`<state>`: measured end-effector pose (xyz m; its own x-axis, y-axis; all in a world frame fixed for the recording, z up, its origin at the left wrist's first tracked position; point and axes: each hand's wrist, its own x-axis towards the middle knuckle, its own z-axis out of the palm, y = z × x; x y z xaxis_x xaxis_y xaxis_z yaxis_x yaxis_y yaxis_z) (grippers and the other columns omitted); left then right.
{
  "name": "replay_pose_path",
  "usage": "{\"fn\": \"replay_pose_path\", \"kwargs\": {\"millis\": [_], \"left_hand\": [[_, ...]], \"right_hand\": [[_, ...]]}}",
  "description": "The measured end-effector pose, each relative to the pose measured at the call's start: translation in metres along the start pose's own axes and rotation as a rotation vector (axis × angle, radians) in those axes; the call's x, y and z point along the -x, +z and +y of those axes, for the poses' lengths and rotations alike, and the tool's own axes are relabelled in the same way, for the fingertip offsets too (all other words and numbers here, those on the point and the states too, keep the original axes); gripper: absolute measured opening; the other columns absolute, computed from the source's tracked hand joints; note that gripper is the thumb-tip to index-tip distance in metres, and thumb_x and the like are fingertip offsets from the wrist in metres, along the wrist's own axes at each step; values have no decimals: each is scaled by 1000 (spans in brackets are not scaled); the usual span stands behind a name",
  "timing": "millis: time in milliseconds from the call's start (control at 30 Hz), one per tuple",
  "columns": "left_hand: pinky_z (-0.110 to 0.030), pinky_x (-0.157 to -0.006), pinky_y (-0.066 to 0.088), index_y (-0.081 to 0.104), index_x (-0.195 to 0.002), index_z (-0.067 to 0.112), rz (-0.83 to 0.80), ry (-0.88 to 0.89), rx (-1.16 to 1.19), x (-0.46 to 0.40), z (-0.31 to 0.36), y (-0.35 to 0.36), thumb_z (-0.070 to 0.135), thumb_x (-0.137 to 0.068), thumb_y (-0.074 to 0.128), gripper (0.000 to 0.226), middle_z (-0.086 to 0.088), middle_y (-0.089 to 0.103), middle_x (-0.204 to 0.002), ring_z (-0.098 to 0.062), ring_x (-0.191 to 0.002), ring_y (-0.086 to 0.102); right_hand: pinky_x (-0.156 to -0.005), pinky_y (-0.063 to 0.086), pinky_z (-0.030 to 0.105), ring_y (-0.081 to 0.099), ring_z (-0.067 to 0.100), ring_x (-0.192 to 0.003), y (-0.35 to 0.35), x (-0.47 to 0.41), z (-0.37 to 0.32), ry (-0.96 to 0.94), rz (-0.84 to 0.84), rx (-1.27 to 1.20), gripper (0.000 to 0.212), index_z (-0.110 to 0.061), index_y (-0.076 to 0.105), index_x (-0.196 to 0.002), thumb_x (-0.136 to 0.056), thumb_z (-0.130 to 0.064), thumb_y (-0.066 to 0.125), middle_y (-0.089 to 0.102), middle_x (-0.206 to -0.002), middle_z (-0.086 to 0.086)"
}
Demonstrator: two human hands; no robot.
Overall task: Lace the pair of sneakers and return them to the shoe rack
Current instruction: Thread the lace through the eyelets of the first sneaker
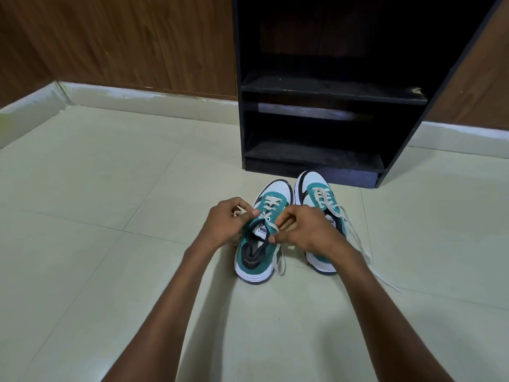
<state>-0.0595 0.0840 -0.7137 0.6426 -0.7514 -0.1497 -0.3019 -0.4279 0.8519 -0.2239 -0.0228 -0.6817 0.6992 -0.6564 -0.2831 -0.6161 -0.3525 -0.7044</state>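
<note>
Two teal-and-white sneakers are being kept side by side on the tiled floor (110,188) at frame centre, toes toward the black shoe rack (325,89) above. Over the left sneaker (257,257), a lace (271,226) is being pinched by the left hand (228,224) and the right hand (308,230). Loose laces are trailing from the right sneaker (312,188).

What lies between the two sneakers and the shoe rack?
Only bare floor tile separates the sneakers from the rack, with the right sneaker's toe almost at the rack's base, in the head view.
</note>
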Motion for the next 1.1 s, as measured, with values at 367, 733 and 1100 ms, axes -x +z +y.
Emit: {"fn": "replay_pose_path", "kwargs": {"millis": [367, 733, 1100], "left_hand": [[-45, -93, 54, 59, -78, -10, -7, 3, 204, -2, 8, -7, 59, -85, 67, 69, -21, 70, -92, -26, -84, 66], [-43, -94, 57, 66, -82, 13, 85, 7, 837, 5, 45, -5, 33, -102, 53, 32, -10, 78, -90, -31, -96, 74], [-24, -78, 55, 75, -104, 18, 62, 126, 646, 3, 30, 7, 9, -91, 70, 16, -3, 80, -95, -9, -81, 72]], "right_hand": [[-66, 54, 30, 63, 12, -68, -23, 7, -9, -63, 47, -73, 20, -17, 77, -66, -81, -24, 68, 75, -72, 1], [-103, 53, 53, 72, 39, -108, -27, -3, -21, -172, 144, -1181, 26, -2, 74, -86, -100, -9, 53, 75, -107, 25], [-56, 57, 29, 66, 19, -71, 13, -22, -26, -4, 260, -1056, 21, -6, 72, -116, -98, -9, 63, 74, -96, 16]]}}
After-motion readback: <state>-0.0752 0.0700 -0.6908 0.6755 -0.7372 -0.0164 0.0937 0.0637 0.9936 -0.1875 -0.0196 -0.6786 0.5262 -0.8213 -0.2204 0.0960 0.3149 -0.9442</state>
